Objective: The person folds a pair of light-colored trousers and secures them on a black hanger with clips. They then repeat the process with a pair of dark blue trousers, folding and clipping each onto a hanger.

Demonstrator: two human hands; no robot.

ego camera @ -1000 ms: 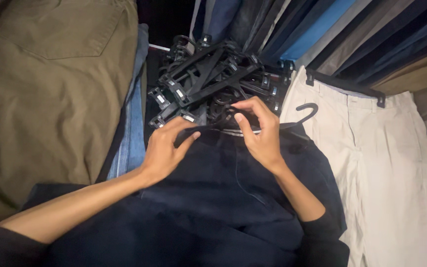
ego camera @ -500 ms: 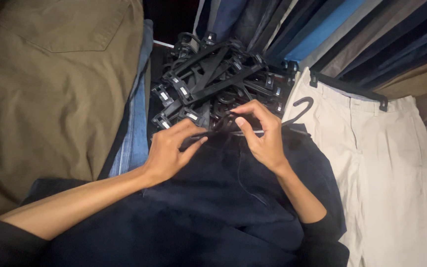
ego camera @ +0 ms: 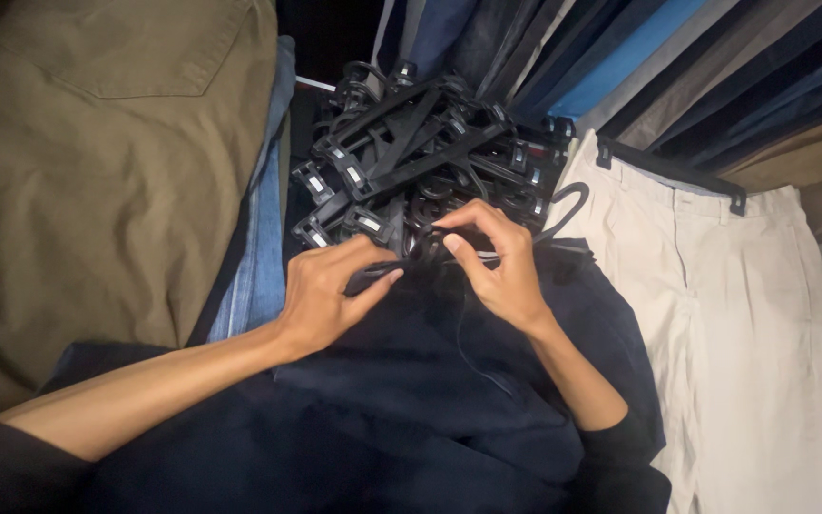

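Two hands (ego camera: 411, 276) on dark, perhaps navy, trousers (ego camera: 449, 400)

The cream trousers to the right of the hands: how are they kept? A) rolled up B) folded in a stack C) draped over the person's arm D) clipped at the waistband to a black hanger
D: the cream trousers lie flat with their waistband held by a black clip hanger, to the right of the right hand.

Dark navy trousers (ego camera: 411, 400) lie at six o'clock, a pile of black clip hangers (ego camera: 420, 162) at twelve. Olive trousers (ego camera: 78, 190) sit at nine, cream trousers (ego camera: 725, 324) at three, blue jeans (ego camera: 259, 257) between.
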